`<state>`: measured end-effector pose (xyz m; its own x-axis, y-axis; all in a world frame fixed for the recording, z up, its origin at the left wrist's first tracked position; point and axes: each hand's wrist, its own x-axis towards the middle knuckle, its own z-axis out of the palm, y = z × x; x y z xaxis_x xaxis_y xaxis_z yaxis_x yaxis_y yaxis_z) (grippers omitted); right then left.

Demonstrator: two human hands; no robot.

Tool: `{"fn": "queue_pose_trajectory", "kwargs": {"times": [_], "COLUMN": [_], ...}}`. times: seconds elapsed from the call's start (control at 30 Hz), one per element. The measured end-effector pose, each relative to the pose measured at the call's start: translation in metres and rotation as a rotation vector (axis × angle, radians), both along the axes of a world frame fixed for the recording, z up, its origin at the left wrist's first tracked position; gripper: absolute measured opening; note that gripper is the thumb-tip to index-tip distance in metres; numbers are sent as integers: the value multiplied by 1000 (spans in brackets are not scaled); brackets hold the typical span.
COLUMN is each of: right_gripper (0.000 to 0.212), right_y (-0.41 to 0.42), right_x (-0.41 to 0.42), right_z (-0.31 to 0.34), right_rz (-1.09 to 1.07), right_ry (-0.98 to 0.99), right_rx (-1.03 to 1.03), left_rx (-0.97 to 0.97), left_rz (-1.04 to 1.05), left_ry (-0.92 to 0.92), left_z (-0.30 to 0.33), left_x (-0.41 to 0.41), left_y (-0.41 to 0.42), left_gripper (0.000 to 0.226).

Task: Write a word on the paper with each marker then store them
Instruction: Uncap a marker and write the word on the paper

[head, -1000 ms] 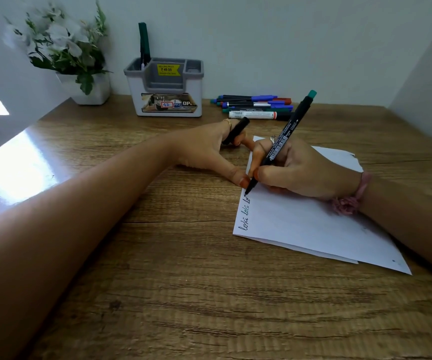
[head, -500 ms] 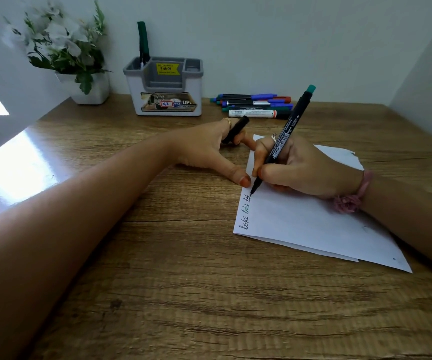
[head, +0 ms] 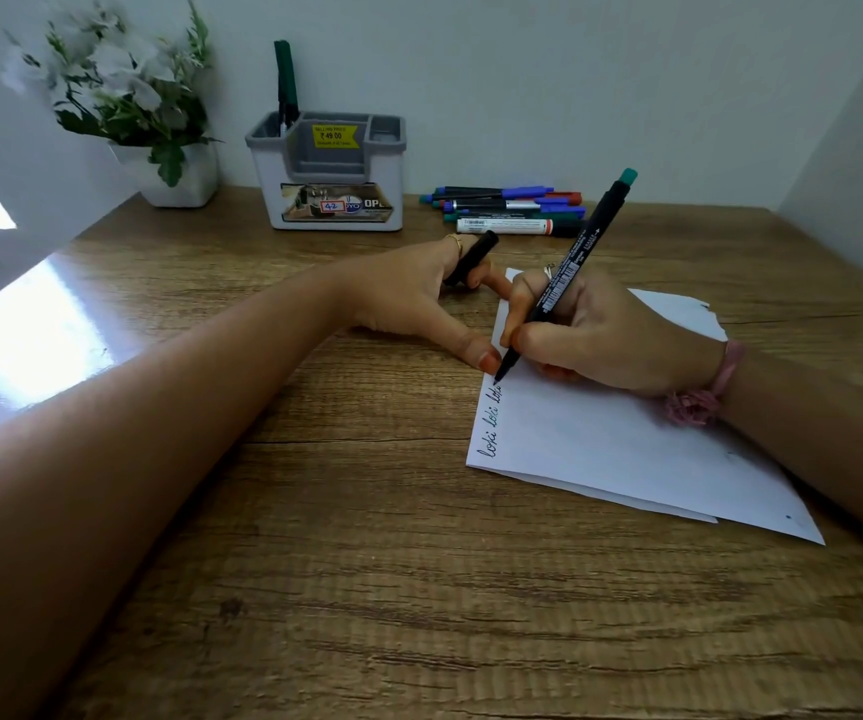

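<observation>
The right hand (head: pixel 590 335) gripped the green-ended marker (head: pixel 569 272), tip on the paper's (head: pixel 627 439) near-left edge finishing word 3; the left hand (head: pixel 419 298), pinching the cap (head: pixel 472 256), should hold that edge flat.

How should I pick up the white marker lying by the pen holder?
Pinch the white marker round its middle barrel, coming from above. It lies flat on the desk, nearest of the pile, so its top and near side are free, while other markers crowd its far side.
</observation>
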<state>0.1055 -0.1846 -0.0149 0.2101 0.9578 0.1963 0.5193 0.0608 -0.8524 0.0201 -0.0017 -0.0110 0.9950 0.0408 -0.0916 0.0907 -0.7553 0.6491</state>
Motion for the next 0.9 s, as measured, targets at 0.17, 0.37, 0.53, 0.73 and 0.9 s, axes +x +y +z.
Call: {"fn": "queue_pose_trajectory", "kwargs": {"times": [0.17,0.37,0.53,0.73,0.9], "right_gripper": [5,4,10,24,20], "right_y": [1,0,6,0,-9], "right_x": [0,3,9,22,22], "right_z": [0,0,16,27,34], "right_rz": [27,-58,-195,-327,-373], "right_ry": [-8,102,399,362,266], "right_rx": [-12,34,212,275,245], "left_rx": [-3,12,-23,-167,-160], "left_rz": [-7,-15,-14,40,83], "left_ry": [-5,-20,-15,-118,-155], "left_z": [2,3,5,6,6], "left_x": [-2,-3,-5,-10,-11], "left_y": [-1,-2,-4,-11,-16], "left_gripper": [70,78,62,41,33]}}
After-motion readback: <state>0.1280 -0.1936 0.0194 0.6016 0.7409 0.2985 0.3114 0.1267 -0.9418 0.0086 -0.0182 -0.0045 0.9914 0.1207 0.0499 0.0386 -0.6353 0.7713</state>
